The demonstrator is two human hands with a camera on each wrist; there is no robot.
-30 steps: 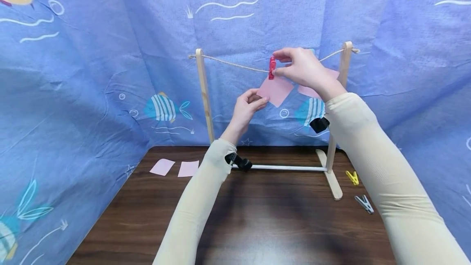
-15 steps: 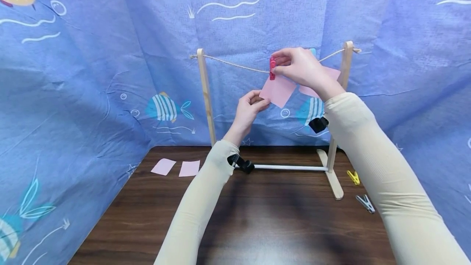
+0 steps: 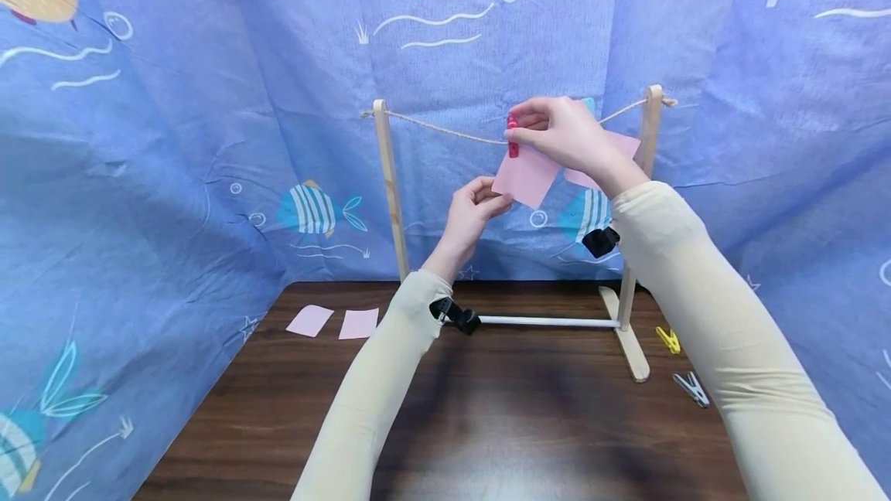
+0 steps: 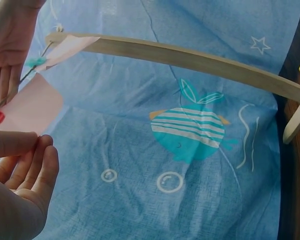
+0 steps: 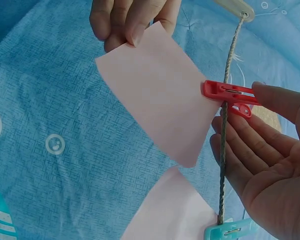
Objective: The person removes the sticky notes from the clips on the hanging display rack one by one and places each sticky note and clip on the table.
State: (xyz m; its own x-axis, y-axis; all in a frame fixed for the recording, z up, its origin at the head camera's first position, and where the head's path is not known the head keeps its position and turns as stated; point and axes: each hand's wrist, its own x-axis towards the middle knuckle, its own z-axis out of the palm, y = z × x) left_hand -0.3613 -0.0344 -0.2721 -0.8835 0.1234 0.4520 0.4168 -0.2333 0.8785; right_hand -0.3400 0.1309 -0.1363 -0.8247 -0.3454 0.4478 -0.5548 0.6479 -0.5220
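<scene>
**Pink sheet (image 5: 155,95) and red clip (image 5: 215,91) at the rope (image 5: 223,165)**

The left hand (image 3: 469,215) pinches the pink sheet at one corner, thumb on one face and fingers on the other. In the head view this is the lower left corner; the rest of the sheet extends up and to the right, clear of those fingertips.

The right hand (image 3: 567,134) holds the red clip by its handle end. The thumb touches the tip of one handle; the other fingers extend close together on the opposite side, behind the rope. The gap between thumb and fingers is narrow — about the spread of the clip handles. The clip's front end overlaps the upper edge of the sheet, with the rope crossing the clip behind that point. The sheet sits tilted, mostly below the rope.

A second sheet (image 5: 170,210) hangs beside it from a teal clip (image 5: 230,230), nearer the right post (image 3: 649,134). The rope runs from there to the left post (image 3: 390,184); a white rod (image 3: 543,322) spans the base.

On the table (image 3: 522,424), two loose sheets (image 3: 309,321) lie at left. A yellow clip (image 3: 668,340) and a grey clip (image 3: 691,390) lie at right, outside the stand.
</scene>
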